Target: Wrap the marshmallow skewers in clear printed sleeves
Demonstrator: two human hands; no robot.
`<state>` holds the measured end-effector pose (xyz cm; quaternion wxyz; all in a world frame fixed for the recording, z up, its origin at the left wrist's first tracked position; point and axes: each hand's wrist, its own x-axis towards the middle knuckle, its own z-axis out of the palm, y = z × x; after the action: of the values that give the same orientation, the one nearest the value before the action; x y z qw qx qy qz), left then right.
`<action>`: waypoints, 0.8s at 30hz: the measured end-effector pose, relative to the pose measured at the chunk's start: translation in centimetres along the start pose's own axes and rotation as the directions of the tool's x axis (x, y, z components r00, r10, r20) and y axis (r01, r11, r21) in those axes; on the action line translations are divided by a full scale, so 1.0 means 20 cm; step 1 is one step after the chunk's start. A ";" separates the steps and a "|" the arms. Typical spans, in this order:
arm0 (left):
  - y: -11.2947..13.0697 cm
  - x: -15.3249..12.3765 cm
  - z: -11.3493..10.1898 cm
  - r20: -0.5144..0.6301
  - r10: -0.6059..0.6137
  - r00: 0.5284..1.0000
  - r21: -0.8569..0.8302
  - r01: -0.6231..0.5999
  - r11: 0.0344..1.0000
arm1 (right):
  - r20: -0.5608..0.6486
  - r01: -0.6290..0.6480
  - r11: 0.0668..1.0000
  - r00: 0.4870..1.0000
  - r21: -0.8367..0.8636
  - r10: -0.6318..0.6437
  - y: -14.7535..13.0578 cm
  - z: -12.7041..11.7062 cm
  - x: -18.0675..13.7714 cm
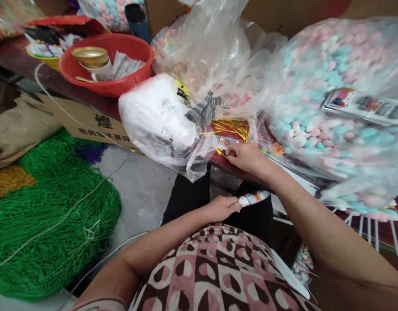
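My left hand is closed around one end of a narrow clear packet of pastel candies, held over my lap. My right hand reaches to the table edge, its fingertips pinched at a small colourful label card beside a scatter of yellow twist ties. What the fingers grip, if anything, is too small to make out.
A huge clear bag of pink, blue and white candies fills the right. A white plastic bag overhangs the table edge. A red basket stands at the back left. Green netting is piled on the floor beside a cardboard box.
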<state>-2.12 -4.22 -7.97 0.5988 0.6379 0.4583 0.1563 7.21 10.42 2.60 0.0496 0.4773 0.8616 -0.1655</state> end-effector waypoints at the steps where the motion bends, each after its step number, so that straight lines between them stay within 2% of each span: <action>1: 0.00 0.00 0.00 0.001 -0.003 1.000 0.002 0.003 1.000 | -0.001 0.000 0.999 1.000 -0.032 0.000 0.00 0.00 0.00; 7: 0.02 0.00 -0.01 -0.014 -0.002 1.000 -0.010 0.002 1.000 | -0.051 -0.010 0.961 0.999 -0.278 -0.005 -0.07 0.03 -0.03; 10: 0.01 0.00 0.00 -0.022 0.010 1.000 -0.010 -0.011 1.000 | -0.079 0.015 0.950 0.996 -0.311 -0.041 -0.08 0.06 0.00; 13: -0.01 0.00 0.01 -0.035 0.012 0.999 -0.013 -0.013 1.000 | -0.067 0.001 0.954 0.998 -0.299 -0.022 -0.06 0.05 0.03; 16: -0.02 0.00 0.01 -0.051 0.001 0.999 -0.030 -0.002 1.000 | -0.033 -0.015 0.986 0.999 -0.167 0.010 -0.01 0.03 0.05; 19: -0.01 -0.01 0.00 -0.051 0.006 0.999 -0.045 -0.008 0.999 | -0.065 -0.023 0.996 0.997 0.087 0.029 0.06 0.02 0.04; 21: -0.01 -0.02 -0.01 -0.057 0.010 0.998 -0.065 -0.014 0.998 | -0.081 -0.037 0.953 0.995 0.301 0.064 0.10 0.03 0.03; 24: -0.01 -0.03 0.00 -0.074 -0.023 0.997 -0.137 0.013 0.991 | -0.051 -0.075 0.831 0.991 0.551 0.123 0.15 0.05 0.02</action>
<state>-2.55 -4.63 -7.95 0.6247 0.5851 0.4744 0.2058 9.52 11.84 0.89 -0.1167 0.5220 0.7536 -0.3820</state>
